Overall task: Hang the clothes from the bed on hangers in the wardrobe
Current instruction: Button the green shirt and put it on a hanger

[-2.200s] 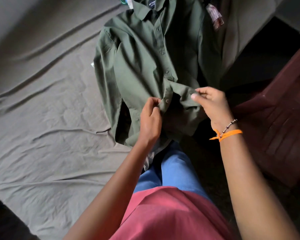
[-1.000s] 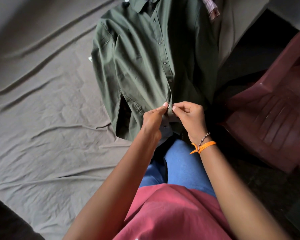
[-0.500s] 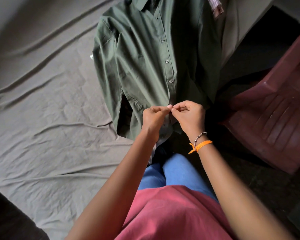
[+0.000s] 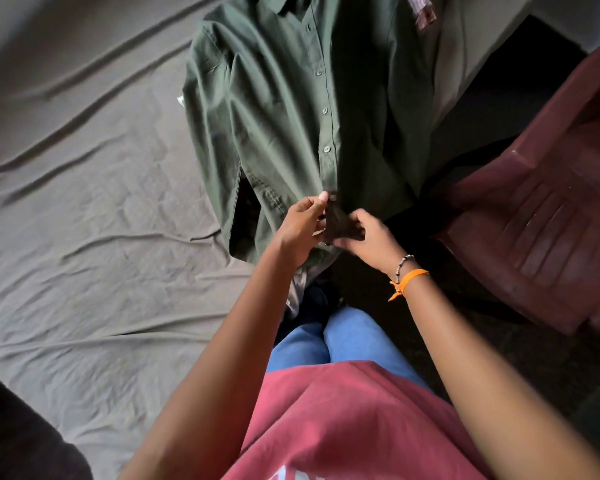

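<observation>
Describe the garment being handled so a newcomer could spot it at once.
On the grey bed sheet, beside the maroon plastic chair, lies the olive-green button-up shirt. Both hands pinch its lower front; it is the only green garment.

Bed sheet [image 4: 84, 209] left of green shirt [image 4: 278, 109]: open, wrinkled cloth only. Right side hemmed in: maroon plastic chair [image 4: 541, 216] near shirt's edge, dark narrow gap between them.
</observation>
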Demonstrator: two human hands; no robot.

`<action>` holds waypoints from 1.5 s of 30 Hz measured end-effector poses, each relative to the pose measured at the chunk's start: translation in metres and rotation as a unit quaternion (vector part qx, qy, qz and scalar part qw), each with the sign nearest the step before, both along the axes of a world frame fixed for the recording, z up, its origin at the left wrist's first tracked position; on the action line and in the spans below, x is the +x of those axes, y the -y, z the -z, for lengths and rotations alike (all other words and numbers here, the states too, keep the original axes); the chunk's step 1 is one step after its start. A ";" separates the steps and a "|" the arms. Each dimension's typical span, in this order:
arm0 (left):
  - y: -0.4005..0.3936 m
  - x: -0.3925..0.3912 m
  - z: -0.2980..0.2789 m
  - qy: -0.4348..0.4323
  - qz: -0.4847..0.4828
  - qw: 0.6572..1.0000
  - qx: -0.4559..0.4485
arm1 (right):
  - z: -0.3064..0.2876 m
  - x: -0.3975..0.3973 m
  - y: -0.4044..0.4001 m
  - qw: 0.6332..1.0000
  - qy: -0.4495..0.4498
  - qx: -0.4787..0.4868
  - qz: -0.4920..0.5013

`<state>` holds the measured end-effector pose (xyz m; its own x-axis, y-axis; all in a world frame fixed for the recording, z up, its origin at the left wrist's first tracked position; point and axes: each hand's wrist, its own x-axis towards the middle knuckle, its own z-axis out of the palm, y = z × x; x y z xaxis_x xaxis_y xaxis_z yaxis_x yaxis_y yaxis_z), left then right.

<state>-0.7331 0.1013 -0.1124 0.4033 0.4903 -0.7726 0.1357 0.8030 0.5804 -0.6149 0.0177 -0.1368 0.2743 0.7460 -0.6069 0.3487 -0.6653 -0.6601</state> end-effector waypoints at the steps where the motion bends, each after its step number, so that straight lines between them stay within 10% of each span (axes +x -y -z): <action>1: 0.005 -0.003 0.000 0.022 0.005 1.000 -0.004 | 0.004 -0.003 0.003 1.000 0.006 0.005 0.004; 6: 0.035 -0.026 0.018 -0.091 0.170 0.978 0.075 | -0.001 -0.016 0.007 0.986 -0.099 0.049 0.125; 10: 0.053 -0.037 0.018 -0.087 0.080 0.988 0.103 | -0.008 -0.017 0.019 0.966 -0.189 0.028 0.174; 24: 0.080 -0.030 -0.003 -0.103 -0.059 0.984 0.134 | -0.031 -0.032 0.043 0.973 0.053 0.122 0.188; 45: 0.083 -0.010 -0.021 -0.278 0.003 0.941 0.191 | -0.038 -0.043 0.047 0.960 -0.012 0.102 0.262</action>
